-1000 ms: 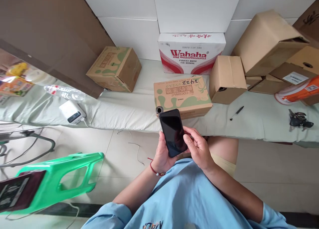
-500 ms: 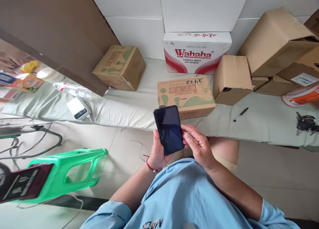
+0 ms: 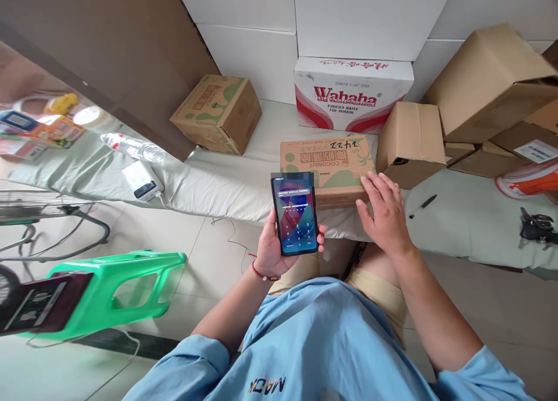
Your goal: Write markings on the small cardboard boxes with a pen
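A black smartphone point(image 3: 298, 221) lies in my left hand point(image 3: 271, 250), its screen lit with a number keypad. My left fingers wrap round behind it and the tips show at its right edge. A red string bracelet circles my left wrist. My right hand point(image 3: 386, 215) is apart from the phone, fingers spread, at the right front corner of a brown coconut carton point(image 3: 331, 157). Its fingertips appear to touch the carton. That carton stands at the table's front edge, just beyond the phone, with handwritten digits on top.
A white Wahaha carton point(image 3: 354, 93) stands against the wall. Another printed carton point(image 3: 218, 113) is at the left; plain boxes point(image 3: 412, 139) stack up at the right. A pen point(image 3: 422, 206), keys point(image 3: 536, 226), a white power bank point(image 3: 142, 180) and a bottle point(image 3: 133, 146) lie on the cloth. A green stool point(image 3: 104, 296) is below left.
The phone's screen has gone from dark to lit. My right hand has left the phone's edge and moved right and forward to the coconut carton, its fingers opening out.
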Action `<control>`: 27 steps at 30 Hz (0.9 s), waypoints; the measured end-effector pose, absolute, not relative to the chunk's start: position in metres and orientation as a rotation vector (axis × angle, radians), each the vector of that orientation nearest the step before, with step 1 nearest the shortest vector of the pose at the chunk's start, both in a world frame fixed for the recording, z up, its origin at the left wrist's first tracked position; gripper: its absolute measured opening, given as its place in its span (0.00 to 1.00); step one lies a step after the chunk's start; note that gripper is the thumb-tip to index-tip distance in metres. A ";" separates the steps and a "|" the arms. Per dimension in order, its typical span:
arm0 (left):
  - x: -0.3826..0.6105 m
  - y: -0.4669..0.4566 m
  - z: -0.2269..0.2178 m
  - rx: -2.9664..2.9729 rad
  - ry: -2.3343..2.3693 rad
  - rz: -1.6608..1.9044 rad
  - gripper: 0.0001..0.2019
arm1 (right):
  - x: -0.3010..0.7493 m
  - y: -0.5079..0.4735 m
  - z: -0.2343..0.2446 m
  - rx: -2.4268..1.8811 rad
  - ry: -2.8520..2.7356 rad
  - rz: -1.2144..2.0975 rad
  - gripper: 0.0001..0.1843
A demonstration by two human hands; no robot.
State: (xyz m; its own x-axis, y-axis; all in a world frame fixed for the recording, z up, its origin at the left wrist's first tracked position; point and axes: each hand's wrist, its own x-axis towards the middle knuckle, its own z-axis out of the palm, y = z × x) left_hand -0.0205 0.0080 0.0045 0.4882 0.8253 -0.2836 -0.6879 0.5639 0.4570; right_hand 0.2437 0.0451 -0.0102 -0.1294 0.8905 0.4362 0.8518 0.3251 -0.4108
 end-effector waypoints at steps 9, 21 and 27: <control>-0.021 0.007 0.009 0.292 0.533 0.966 0.42 | 0.246 0.053 -0.032 -1.521 -1.987 0.177 0.36; -0.012 -0.038 -0.027 0.277 0.466 0.728 0.43 | 0.245 0.002 -0.032 -1.451 -1.577 0.163 0.15; 0.021 -0.053 -0.062 0.136 0.516 0.523 0.42 | 0.243 -0.083 -0.075 -1.573 -1.044 1.129 0.19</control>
